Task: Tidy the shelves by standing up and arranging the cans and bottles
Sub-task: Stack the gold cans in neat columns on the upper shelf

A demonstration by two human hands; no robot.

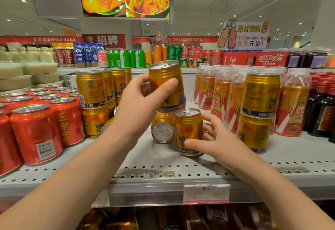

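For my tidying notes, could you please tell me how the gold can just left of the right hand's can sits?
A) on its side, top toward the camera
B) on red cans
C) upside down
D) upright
A: the gold can lies on its side on the shelf, pull-tab end facing the camera, beside the upright can that the right hand grips.

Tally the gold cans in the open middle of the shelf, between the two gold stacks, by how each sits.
Held up: 1, the lifted gold can in the left hand
Standing: 1, the upright gold can on the shelf, gripped by the right hand
Lying on its side: 1, the tipped gold can
Total: 3
Another behind the left wrist is too hidden to count.
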